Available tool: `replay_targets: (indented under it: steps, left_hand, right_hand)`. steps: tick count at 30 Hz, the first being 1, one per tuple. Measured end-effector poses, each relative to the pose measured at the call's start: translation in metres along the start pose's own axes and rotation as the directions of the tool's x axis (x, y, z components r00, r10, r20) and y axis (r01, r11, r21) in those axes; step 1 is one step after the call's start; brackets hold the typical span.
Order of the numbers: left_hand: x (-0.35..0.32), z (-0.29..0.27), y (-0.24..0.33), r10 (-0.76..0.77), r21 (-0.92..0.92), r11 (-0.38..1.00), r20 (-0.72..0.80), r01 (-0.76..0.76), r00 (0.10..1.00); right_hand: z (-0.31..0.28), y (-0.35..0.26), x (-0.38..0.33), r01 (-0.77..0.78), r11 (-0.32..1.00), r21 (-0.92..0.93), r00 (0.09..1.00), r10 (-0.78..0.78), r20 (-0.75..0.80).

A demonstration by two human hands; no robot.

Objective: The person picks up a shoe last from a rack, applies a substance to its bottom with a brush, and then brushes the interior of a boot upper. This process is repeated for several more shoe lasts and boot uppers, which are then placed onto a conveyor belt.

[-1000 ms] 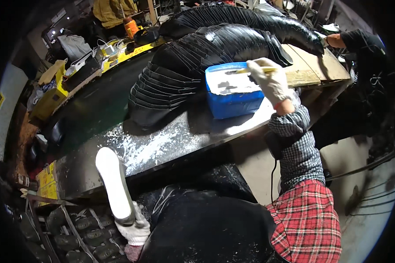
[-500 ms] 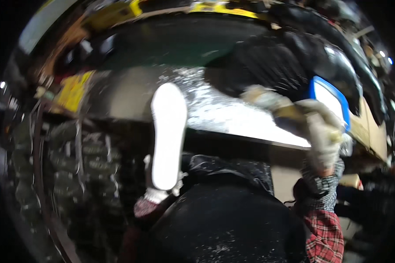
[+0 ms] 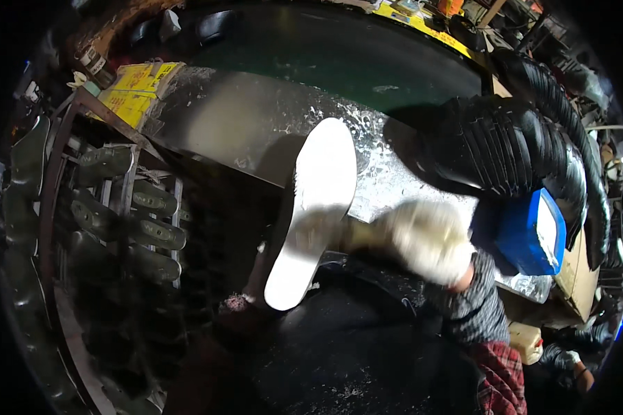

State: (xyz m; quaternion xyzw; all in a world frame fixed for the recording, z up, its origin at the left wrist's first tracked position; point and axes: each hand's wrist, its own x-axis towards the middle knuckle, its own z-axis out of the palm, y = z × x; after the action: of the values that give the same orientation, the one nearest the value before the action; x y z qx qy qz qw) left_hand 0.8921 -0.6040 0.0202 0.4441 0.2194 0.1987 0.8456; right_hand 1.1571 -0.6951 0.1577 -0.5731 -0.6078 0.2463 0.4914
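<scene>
- Right hand [image 3: 428,238], in a white work glove and motion-blurred, sits at the side edge of the long white flat shoe sole [image 3: 315,211]; whether its fingers are closed cannot be told.
- Left hand [image 3: 237,304] is dark and mostly hidden below the sole's lower end; its grip cannot be told.
- The sole stands tilted, its upper end over the grey metal desk [image 3: 242,124], which is spattered with white residue.
- A blue plastic tub [image 3: 526,238] rests on the desk to the right, beside a stack of black ribbed rubber pieces [image 3: 512,149].
- Dark green boots [image 3: 128,221] fill a rack at left.
</scene>
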Motion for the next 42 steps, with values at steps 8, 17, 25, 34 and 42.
replay_targets:
  steps: [8,17,25,34,42]
  left_hand:
    - [-0.008,-0.011,-0.004,0.1,-0.808,0.434,0.483,0.399,0.87]
    - [-0.007,0.013,0.023,-0.04,-0.719,0.621,0.369,0.312,0.929]
    - [-0.008,0.013,0.025,0.146,-0.744,0.499,0.578,0.445,0.803]
    - [-0.021,0.004,0.016,-0.281,-0.807,0.546,0.079,0.227,0.957]
    - [-0.03,0.012,0.023,-0.284,-0.815,0.561,-0.025,0.145,0.959]
  right_hand:
    - [0.009,-0.047,0.039,0.33,0.894,-0.304,0.939,-0.277,0.206]
    - [0.019,-0.07,-0.016,-0.196,0.956,0.218,0.972,0.16,0.172]
    - [-0.011,-0.032,-0.066,-0.073,0.993,0.094,0.967,0.047,0.249]
    - [-0.023,0.032,-0.004,-0.207,0.884,0.419,0.937,0.302,-0.176]
    - [-0.004,-0.029,-0.023,0.389,0.906,-0.169,0.905,-0.341,0.253]
